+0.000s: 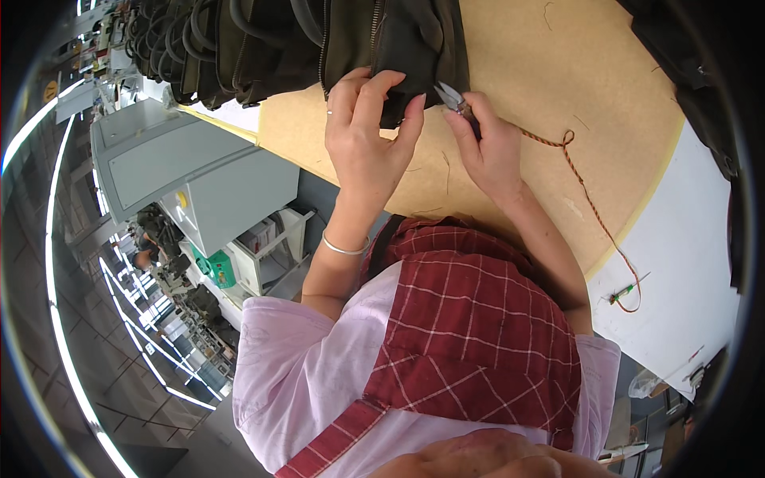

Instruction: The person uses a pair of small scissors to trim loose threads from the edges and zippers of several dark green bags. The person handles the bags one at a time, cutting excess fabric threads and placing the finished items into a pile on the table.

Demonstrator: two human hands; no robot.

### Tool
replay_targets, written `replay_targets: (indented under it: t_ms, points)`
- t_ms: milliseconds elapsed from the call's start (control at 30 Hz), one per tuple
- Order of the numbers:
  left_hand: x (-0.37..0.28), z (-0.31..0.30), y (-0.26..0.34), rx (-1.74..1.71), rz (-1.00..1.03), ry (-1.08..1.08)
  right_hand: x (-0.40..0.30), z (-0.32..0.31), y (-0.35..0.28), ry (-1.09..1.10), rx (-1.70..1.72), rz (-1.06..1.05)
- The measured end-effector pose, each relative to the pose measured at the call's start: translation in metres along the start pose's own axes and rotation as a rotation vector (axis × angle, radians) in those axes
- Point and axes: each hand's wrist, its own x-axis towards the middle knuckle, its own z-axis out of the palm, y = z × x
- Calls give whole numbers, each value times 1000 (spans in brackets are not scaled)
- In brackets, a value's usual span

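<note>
My right hand [493, 146] grips a pair of thread snips [452, 98], its pointed metal blades slightly apart beside a dark fabric piece [412, 54]. A twisted orange-and-dark cord [588, 200] runs from near that hand across the table. My left hand [364, 122] lies over the near edge of the fabric, thumb and index finger apart. Whether its other fingertips pinch the cloth is hard to see. A metal zipper [375, 27] runs down the fabric close to those fingers.
More dark zippered pieces with thick grey loops [203, 30] are lined up to the left. Brown board [526, 71] covers the table, with loose threads on it. A small green-handled pointed tool [624, 293] lies at the cord's far end. Dark fabric [687, 77] sits at right; grey cabinets [233, 179] stand left.
</note>
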Motion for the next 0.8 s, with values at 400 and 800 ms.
replay_targets:
  t_ms: [400,800]
  points:
    - [-3,8,-12,-116,89,90,-1,-1,1,-3,-60,-67]
    - [-21,8,-12,-720,-210,149,9,13,-11,10,-199,-236]
